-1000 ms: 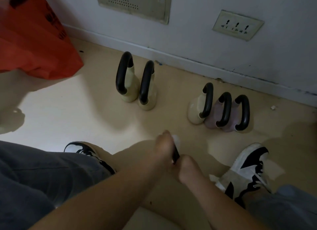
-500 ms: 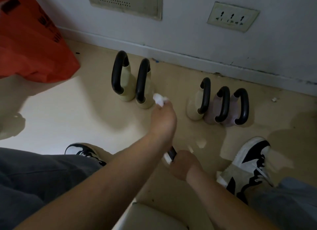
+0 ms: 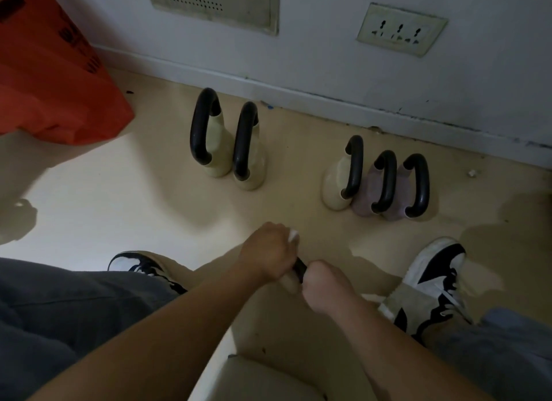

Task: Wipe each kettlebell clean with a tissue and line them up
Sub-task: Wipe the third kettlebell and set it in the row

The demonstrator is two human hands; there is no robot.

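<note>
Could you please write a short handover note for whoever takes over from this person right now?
Left hand holds the tissue; right hand grips the sixth kettlebell by its handle, between the shoes. By the wall: cream pair, a gap, then small cream kettlebell and lilac pair. Which are wiped cannot be told. Left: wipe the held one, line it up.

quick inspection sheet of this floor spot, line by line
surface: beige floor, patchy shadows
job's things: left pair of cream kettlebells; right group, one cream and two lilac, close together; held kettlebell mostly hidden between the hands; tissue
clutter: orange bag; white scrap by the wall
grippers: left hand holds the tissue; right hand grips the held kettlebell's handle
cables: nothing seen
surroundings: wall socket, vented panel, left shoe, right shoe
</note>
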